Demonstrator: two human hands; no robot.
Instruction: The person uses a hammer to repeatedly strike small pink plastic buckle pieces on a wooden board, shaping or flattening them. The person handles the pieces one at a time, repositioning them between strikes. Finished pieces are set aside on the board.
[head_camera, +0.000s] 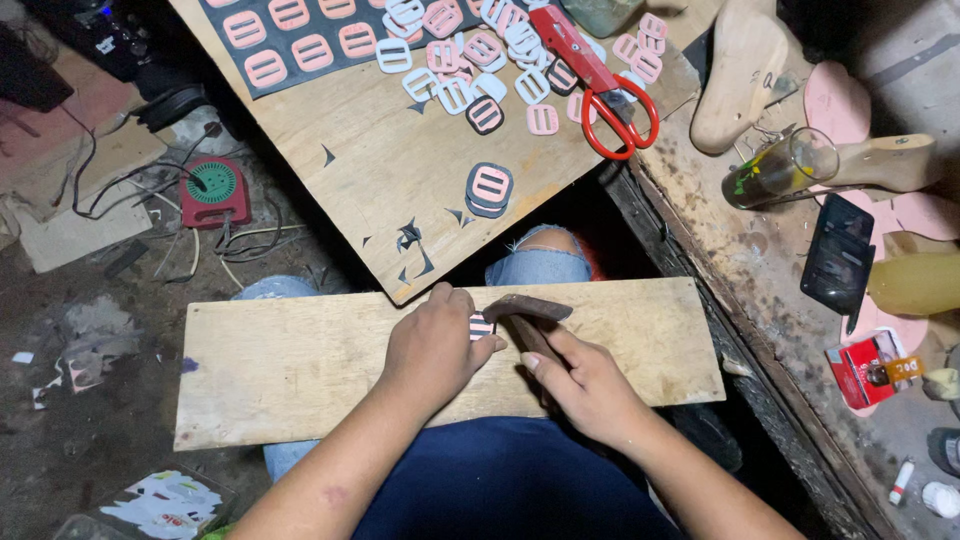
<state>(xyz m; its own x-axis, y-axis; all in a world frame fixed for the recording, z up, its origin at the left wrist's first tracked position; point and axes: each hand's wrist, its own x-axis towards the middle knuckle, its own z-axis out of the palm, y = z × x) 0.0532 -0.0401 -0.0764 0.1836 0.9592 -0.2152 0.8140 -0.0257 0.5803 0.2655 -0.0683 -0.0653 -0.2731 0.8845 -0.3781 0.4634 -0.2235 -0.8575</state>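
Low in the middle of the frame a plank (300, 365) lies across the person's lap as a small desk. The left hand (432, 350) is curled down on it, fingertips pinching a small striped buckle piece (481, 325) flat against the wood at the centre of the frame. The right hand (585, 385) is wrapped shut around the handle of a dark hammer-like tool (527, 310), whose head sits just beside the piece, touching it or nearly so.

The buckle piece looks thin, light and fairly stiff, a flat slotted shape like the many pink and white buckles (470, 50) scattered on the larger board (400, 170) in the upper middle. So small a thing would likely skid or flip if left loose; the sound hold is by its edges, pressed down, with fingers clear of the tool's head. The tool seems dense and solid, best gripped low on its handle.

Most of the piece is hidden under the left fingers, so its full outline and material are hard to tell. The tool's handle vanishes inside the right fist, and its striking face cannot be made out. Red scissors (605, 85) lie at the upper right of the board, and a glass jar (780, 168) lies tipped on the dirty bench beyond.
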